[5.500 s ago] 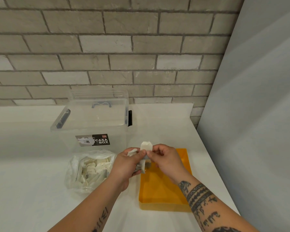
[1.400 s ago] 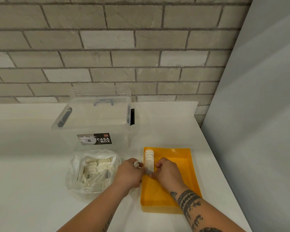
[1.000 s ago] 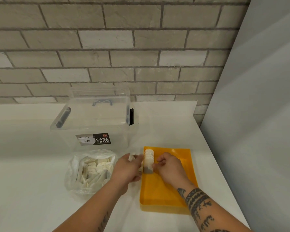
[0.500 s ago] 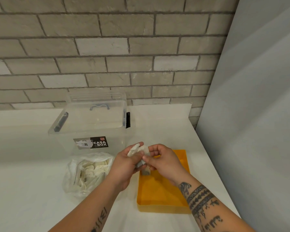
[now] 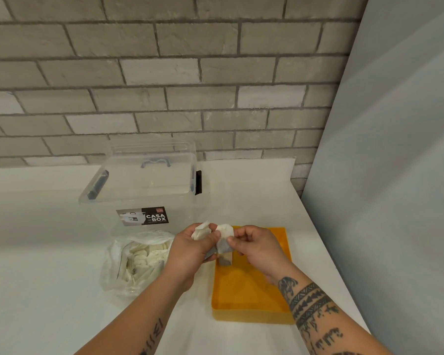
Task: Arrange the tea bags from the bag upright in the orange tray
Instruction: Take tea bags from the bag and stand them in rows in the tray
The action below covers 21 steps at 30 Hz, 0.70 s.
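A: What differs from 1 s ago?
B: Hands are up. Back then both were down at the row of bags standing in the orange tray (image 5: pixel 251 290), 11 o'clock corner. Now left hand (image 5: pixel 187 254) and right hand (image 5: pixel 259 249) hover over that same corner, meeting at one tea bag (image 5: pixel 224 237).
A: Fingers?
B: Right thumb and forefinger pinch the tea bag's right edge, other fingers curled in. Left thumb and forefinger pinch its left edge. Rest of the left hand is curled round spare tea bags (image 5: pixel 201 229), tops sticking out at 12 o'clock of the fist.
A: Bag in the tray yet?
B: No. It's in the air between the hands, above the tray's left wall. Pose closely matches 0.5 s ago.
A: The row?
B: Mostly hidden behind the hands. A grey-white sliver (image 5: pixel 225 261) shows below them. Cannot tell if it's the row's near end or the held bag's lower part.
A: Supply?
B: Plastic bag (image 5: pixel 110 267) of tea bags sits on the white counter (image 5: pixel 49 290) at 9 o'clock of the tray, near it, mouth open, unmoved. Clear CASA BOX storage box (image 5: pixel 141 185) at 10 o'clock, lid on, just behind the plastic bag, also unmoved.
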Motion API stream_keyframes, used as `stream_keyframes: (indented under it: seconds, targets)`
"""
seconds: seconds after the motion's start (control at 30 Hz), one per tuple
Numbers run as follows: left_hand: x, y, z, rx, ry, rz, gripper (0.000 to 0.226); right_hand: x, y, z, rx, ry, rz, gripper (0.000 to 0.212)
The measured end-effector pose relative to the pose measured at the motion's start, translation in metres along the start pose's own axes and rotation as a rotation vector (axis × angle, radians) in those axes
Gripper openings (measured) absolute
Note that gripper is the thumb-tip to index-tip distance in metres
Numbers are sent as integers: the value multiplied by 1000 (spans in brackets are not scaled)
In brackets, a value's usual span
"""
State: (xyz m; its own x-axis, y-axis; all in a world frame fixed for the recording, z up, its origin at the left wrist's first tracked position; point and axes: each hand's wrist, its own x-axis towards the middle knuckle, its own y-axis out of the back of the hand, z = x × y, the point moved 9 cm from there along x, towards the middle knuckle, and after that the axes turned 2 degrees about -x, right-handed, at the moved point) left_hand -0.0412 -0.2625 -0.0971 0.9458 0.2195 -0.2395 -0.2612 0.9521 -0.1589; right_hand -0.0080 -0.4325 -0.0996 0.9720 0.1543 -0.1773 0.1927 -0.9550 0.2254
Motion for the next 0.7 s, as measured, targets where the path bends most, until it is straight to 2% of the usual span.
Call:
stream_keyframes:
  seconds: [0.1, 0.2, 0.37, 0.47, 0.7]
  targets:
    - [5, 12, -4, 4, 12, 114, 10, 6, 15, 11, 25, -17, 114, 9]
    - [9, 18, -12, 126, 44, 133, 13, 12, 24, 29, 4, -66, 185, 10]
    - [10, 14, -32, 518, 67, 70, 14, 13, 7, 68, -164, -193, 123, 16]
    - [10, 11, -41, 670, 81, 39, 10, 11, -5, 75, -207, -232, 98, 15]
    - [6, 16, -52, 621, 118, 52, 14, 11, -17, 70, -288, -241, 102, 15]
